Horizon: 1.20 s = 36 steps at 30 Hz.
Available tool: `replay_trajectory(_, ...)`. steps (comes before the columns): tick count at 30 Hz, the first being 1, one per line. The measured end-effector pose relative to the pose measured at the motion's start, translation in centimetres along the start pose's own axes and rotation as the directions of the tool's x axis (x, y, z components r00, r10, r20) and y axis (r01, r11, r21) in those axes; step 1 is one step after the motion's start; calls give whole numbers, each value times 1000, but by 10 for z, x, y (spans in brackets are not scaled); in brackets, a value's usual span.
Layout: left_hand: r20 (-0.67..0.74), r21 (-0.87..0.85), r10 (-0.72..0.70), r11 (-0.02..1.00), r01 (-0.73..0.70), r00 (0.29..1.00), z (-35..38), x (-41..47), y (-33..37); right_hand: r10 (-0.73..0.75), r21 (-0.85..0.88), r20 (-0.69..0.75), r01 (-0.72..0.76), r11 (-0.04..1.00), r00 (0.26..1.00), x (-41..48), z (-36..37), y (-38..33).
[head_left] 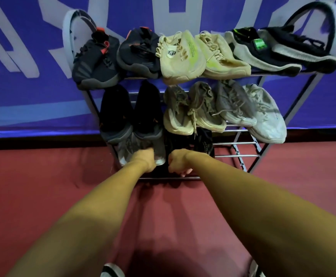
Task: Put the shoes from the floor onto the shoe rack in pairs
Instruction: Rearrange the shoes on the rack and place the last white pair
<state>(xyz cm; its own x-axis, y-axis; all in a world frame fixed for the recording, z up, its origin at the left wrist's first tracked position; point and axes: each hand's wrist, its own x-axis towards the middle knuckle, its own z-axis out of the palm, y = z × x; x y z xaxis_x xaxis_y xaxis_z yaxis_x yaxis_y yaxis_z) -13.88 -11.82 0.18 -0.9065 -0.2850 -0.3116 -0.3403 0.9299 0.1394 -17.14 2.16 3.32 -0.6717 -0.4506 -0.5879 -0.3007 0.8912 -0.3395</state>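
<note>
The metal shoe rack point(235, 156) stands against the blue wall with three tiers. My left hand point(144, 159) grips the heel end of a grey shoe point(127, 150) on the left of the bottom tier; its fingers are hidden. Beside it, my right hand point(178, 161) is curled round the heel of a black shoe point(204, 142) in the middle of the bottom tier. That shoe is dark and partly hidden under the tier above.
The top tier holds a black-orange pair point(103, 60), a beige pair point(195, 56) and a black-green pair point(273, 50). The middle tier carries a black pair point(131, 116), a tan pair point(193, 110) and a pale grey pair point(253, 110). Bare bars point(243, 143) show at bottom right. Red floor point(43, 186) surrounds the rack.
</note>
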Motion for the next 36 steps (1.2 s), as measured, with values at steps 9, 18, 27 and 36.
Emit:
replay_trajectory(9, -260, -98, 41, 993, -69, 965, -16, -31, 19, 9, 146, -71, 2, 989, 997, -27, -5, 17)
replay_trajectory(18, -209, -110, 149, 979, -174, 967, -55, -91, 38, -51, 172, -51, 59, 983, 997, -86, -2, 14)
replay_trajectory(27, -169, -148, 270, 944, -295, 948, -112, -143, 65, -102, 237, 14, 96, 967, 995, -136, -23, 7)
replay_trajectory(36, -140, -110, 283, 948, -299, 949, -130, -171, 69, -73, 255, 95, 46, 966, 993, -168, -46, 32)
